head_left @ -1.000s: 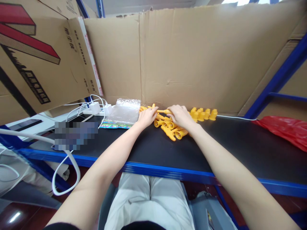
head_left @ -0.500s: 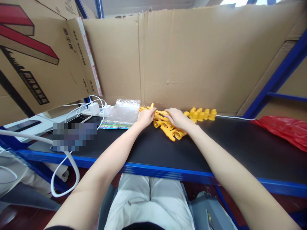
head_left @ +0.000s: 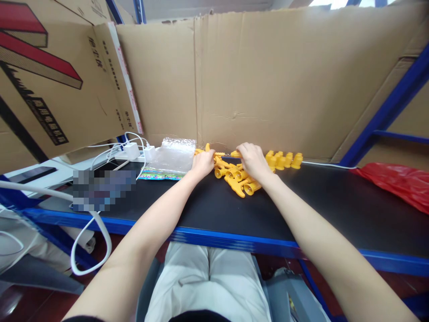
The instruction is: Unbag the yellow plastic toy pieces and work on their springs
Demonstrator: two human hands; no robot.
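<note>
My left hand (head_left: 203, 163) is closed round a yellow plastic piece (head_left: 208, 146) whose upper tip sticks out above the fingers. A ribbed yellow rod (head_left: 219, 154) extends rightward from this hand. My right hand (head_left: 252, 158) grips a yellow tube-like part (head_left: 235, 154), its end pointing left toward the rod, with a gap between them. Below and between both hands lies a pile of yellow plastic parts (head_left: 235, 184), some hollow with round open ends. Several yellow caps (head_left: 287, 160) stand grouped to the right of my right hand. My fingers hide much of both held parts.
A clear plastic bag (head_left: 170, 156) lies left of my left hand, on a colourful packet (head_left: 161, 175). White chargers and cables (head_left: 132, 152) sit further left. A red plastic bag (head_left: 395, 181) lies at the right. Cardboard (head_left: 268, 85) walls off the back of the black tabletop (head_left: 217, 214).
My right hand has moved slightly right and up, drawing the yellow tube-like part away from my left hand. A gap now shows between the held parts. My left hand has barely shifted.
</note>
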